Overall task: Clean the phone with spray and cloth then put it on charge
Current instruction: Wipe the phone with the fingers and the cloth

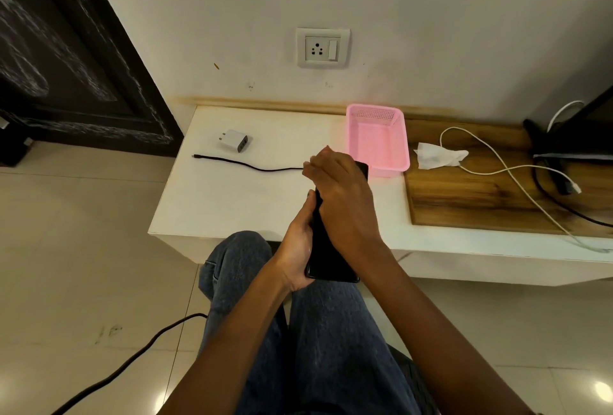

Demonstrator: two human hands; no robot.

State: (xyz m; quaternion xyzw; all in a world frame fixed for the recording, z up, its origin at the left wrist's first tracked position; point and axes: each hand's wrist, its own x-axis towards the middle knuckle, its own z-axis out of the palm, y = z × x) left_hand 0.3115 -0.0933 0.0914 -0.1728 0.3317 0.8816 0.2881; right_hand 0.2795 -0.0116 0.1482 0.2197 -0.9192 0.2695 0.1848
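Observation:
The black phone (326, 248) is held up over the front edge of the white table (232, 202), long side pointing away from me. My left hand (297, 248) grips its lower left side. My right hand (341, 195) covers the phone's far end, fingers pinched on one end of the black cable (252, 166). That cable trails left across the table, its other end free. A white charger adapter (235, 140) lies unplugged behind the cable. The wall socket (322, 47) above the table has nothing in it. A crumpled white cloth (434, 155) lies on the wooden board (464, 195).
A pink plastic basket (378, 139) stands just beyond my right hand. A white cable (517, 175) loops over the wooden board towards a dark stand (570, 142) at the right. A black cord (132, 358) runs over the tiled floor, left of my knees.

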